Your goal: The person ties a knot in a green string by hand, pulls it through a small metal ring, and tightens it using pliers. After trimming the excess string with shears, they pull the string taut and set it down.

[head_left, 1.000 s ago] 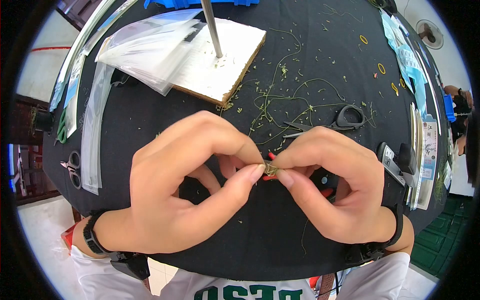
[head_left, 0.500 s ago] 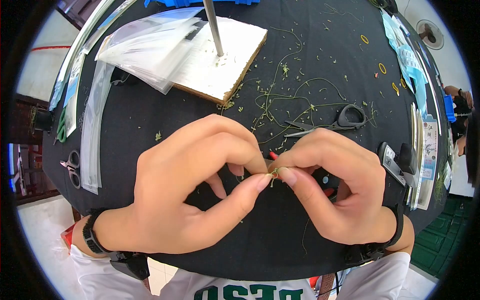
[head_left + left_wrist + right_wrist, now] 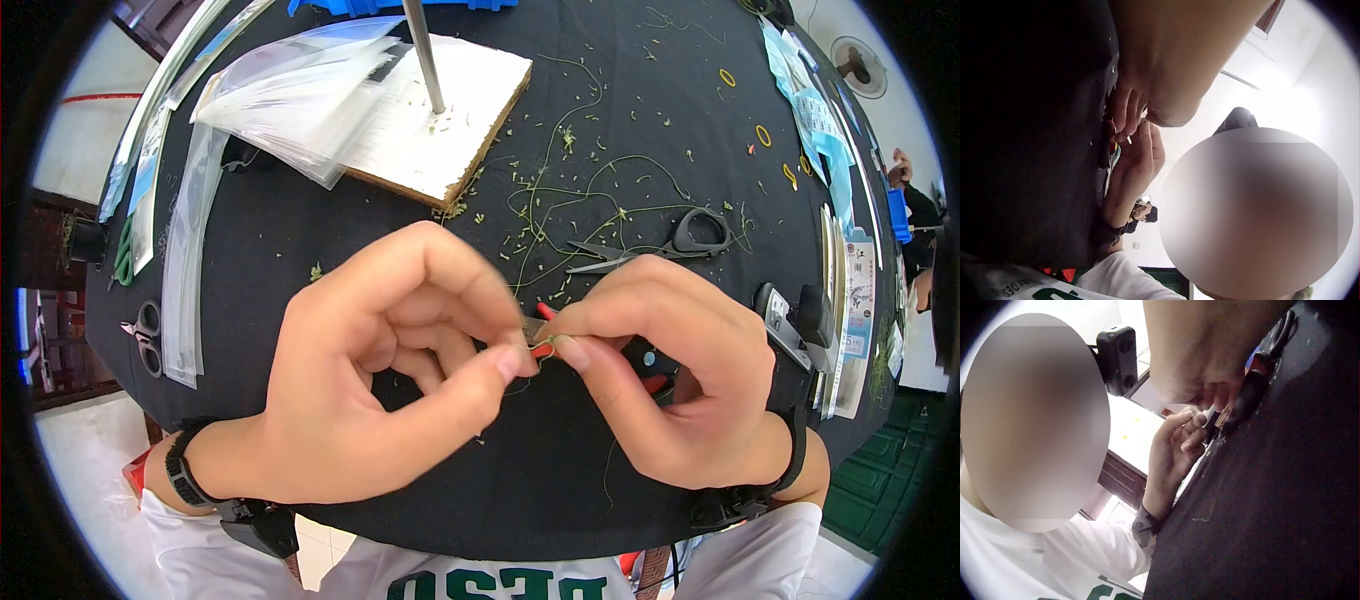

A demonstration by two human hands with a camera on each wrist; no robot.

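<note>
Above the dark tabletop, the left hand (image 3: 385, 370) brings thumb and index fingertip together on a thin thread (image 3: 520, 386), its other fingers curled behind. Close on its right, the right hand (image 3: 670, 365) pinches a tiny green knot-like bit (image 3: 548, 344) between thumb and index finger. The fingertips of the two hands are a small gap apart. Below and behind them lies a red-handled tool (image 3: 545, 311), mostly covered by the right hand. In the left wrist view the right hand (image 3: 1138, 164) faces the left one; finger detail there is dim.
Dark-handled scissors (image 3: 700, 235) lie beyond the right hand among green thread (image 3: 540, 190) and clippings. A white board (image 3: 480, 90) with a metal rod and clear sleeves (image 3: 300, 95) stands back left. Small scissors (image 3: 148, 335) are far left, a stapler (image 3: 783, 325) right.
The left fingertips have drawn slightly left, away from the right ones, and its other fingers show more. The small green bit stays at the right fingertips, which have barely moved.
</note>
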